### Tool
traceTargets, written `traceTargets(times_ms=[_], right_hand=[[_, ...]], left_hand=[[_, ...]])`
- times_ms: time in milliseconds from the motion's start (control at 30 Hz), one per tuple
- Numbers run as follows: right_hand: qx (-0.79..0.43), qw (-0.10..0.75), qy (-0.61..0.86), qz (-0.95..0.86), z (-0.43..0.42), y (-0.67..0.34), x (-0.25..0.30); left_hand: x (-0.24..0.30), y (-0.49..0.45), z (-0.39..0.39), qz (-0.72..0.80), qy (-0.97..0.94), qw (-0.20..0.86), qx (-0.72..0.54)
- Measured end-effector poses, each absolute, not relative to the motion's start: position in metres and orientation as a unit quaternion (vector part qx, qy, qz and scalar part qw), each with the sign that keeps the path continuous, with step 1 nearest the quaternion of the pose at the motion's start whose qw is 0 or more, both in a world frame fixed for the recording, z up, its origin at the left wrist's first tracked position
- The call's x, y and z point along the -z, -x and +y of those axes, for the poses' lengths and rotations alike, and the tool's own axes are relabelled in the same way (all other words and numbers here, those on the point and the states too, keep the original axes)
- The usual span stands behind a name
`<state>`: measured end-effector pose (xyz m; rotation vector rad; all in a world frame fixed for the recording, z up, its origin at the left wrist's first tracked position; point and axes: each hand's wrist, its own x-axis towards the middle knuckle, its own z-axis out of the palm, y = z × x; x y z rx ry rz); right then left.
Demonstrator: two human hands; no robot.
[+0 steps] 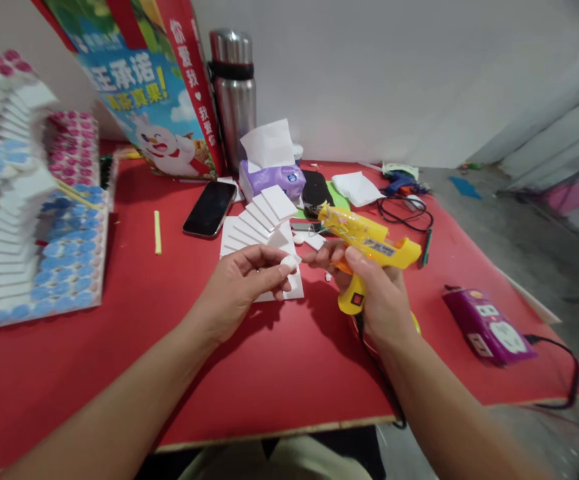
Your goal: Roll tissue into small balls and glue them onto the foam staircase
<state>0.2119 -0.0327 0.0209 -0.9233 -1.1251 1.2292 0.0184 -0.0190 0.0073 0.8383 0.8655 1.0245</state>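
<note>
My left hand [252, 277] is closed in a pinch on a small white round piece [290, 262], whose exact kind I cannot make out. My right hand [376, 293] is wrapped around a yellow hot glue gun [359, 233], its nozzle pointing up and to the left. One finger of that hand reaches out toward the white piece; whether it touches is hard to see. Just behind the left fingers, a fan of white flat pieces [256, 223], set like steps, rests on a white sheet on the red table [219, 393].
At left stand white stepped models with blue and pink rolls [64, 267]. Behind are a colourful bag [154, 87], a steel thermos [234, 100], a tissue pack [274, 177] and a phone [210, 209]. A purple box [489, 327] with a cable sits at right; a yellow stick [158, 232] lies left.
</note>
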Motion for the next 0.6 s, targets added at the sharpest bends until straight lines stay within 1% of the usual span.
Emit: traceTargets(times_ms=[600], right_hand=[[-0.503,0.571,0.402,-0.509,-0.0361,-0.2136,-0.0185]], left_hand=[[-0.0154,-0.0203,-0.0209,0.415,-0.41,0.689,-0.43]])
